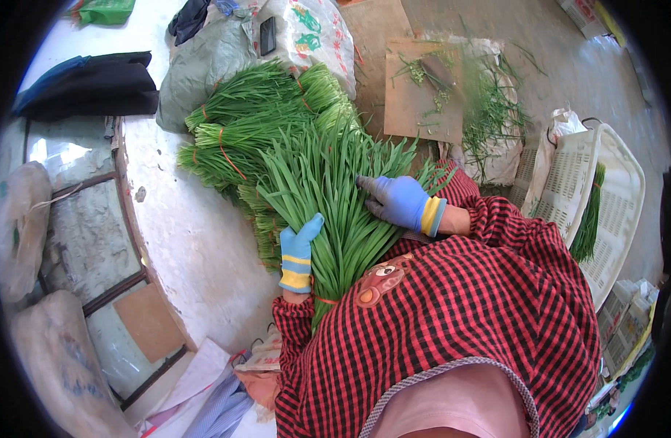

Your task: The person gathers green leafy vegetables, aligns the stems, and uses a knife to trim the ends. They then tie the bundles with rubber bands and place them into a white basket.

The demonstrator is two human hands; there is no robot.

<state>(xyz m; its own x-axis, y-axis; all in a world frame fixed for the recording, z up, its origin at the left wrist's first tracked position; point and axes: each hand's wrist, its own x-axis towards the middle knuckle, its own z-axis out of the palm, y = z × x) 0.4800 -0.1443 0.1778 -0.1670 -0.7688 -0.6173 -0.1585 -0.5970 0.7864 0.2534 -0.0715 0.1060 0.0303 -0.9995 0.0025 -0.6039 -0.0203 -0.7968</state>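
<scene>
A large bunch of long flat green leaves, seemingly garlic chives, lies on my lap against the checked smock, tips pointing away from me. An orange band circles it near the base. My left hand, in a light blue glove with yellow stripes, holds the bunch's left side; the thumb shows and the fingers are hidden beneath. My right hand, gloved in darker blue with a yellow cuff, touches the leaves from the right. Its index finger is stretched out; whether it pinches any leaves is hidden.
Tied green bundles are piled ahead on a white ledge. A phone lies on a printed sack behind them. Loose trimmings cover a board on the floor. At right, a white plastic basket holds another bundle.
</scene>
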